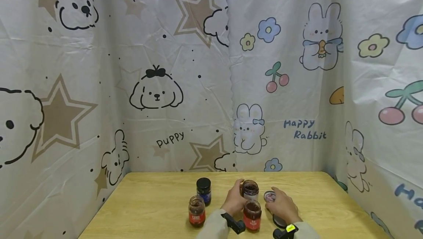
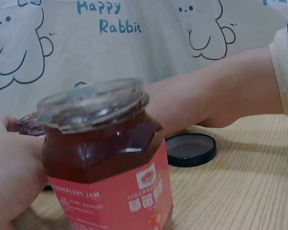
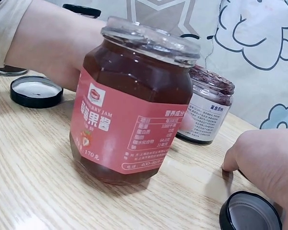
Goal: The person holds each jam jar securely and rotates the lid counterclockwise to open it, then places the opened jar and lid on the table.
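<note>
My left hand (image 1: 234, 198) grips an uncapped glass jar with a white label (image 1: 251, 191) and dark sauce smeared round its mouth. The same jar (image 3: 205, 112) stands behind the strawberry jam jar in the right wrist view. My right hand (image 1: 285, 206) holds a lid with a smeared, purplish face (image 1: 270, 196) between thumb and fingers, low at the table; in the right wrist view the hand mostly hides it. Between my wrists stands an open strawberry jam jar (image 1: 252, 217) with a red label. It is upright, and neither hand appears to touch it.
Left of my hands stand a black-capped jar with a blue label (image 1: 203, 191) and an open red-labelled jar (image 1: 196, 212). One black lid (image 2: 191, 149) lies under my right wrist. Another lid (image 3: 37, 91) lies by my left forearm. A printed curtain (image 1: 211, 84) encloses the wooden table (image 1: 148, 202).
</note>
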`<state>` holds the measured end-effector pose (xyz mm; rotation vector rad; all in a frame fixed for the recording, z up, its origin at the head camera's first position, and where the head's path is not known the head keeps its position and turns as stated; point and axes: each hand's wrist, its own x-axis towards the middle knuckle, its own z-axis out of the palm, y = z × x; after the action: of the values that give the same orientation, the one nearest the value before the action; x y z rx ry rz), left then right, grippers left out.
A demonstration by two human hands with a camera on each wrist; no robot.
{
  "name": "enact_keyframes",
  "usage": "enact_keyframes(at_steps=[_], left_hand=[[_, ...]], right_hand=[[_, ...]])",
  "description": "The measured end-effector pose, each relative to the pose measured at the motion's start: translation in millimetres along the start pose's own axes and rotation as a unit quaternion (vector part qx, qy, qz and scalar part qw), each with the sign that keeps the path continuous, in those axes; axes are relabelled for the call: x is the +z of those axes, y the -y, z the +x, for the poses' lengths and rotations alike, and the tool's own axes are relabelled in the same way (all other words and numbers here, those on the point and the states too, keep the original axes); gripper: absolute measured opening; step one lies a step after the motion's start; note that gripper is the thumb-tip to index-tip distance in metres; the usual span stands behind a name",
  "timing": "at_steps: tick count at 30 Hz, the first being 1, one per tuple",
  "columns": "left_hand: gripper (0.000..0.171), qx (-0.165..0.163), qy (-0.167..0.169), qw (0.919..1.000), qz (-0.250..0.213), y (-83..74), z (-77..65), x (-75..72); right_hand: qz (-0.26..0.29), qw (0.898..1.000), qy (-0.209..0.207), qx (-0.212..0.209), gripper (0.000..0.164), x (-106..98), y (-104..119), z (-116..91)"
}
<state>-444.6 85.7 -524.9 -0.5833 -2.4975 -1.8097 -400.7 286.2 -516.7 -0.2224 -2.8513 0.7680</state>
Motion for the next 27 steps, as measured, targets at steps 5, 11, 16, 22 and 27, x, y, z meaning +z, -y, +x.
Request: enact_keyframes(at_steps=[5, 11, 16, 22, 27], left_hand=[[0.088, -0.007, 0.000, 0.9998, 0.018, -3.7, -0.4, -1.9], [0.088, -0.002, -0.012, 0.9993, 0.036, -5.6, 1.9, -2.0], [0.087, 0.007, -0.020, 0.9988, 0.045, -14.5, -0.7, -6.6], [0.088, 0.016, -0.021, 0.9980, 0.057, -27.7, -3.2, -14.6], [0.091, 0.018, -0.011, 0.9960, 0.087, -37.7, -1.5, -23.0]], right_hand=[[0.002, 1.000, 0.002, 0.003, 0.076, 0, 2, 0], [0.005, 1.000, 0.005, 0.010, 0.075, -1, 1, -1], [0.016, 1.000, 0.007, -0.005, 0.077, -5, 4, -5], [0.045, 0.999, 0.005, -0.030, 0.076, -16, 7, -5], [0.059, 0.998, 0.011, -0.034, 0.078, -27, 9, 3]])
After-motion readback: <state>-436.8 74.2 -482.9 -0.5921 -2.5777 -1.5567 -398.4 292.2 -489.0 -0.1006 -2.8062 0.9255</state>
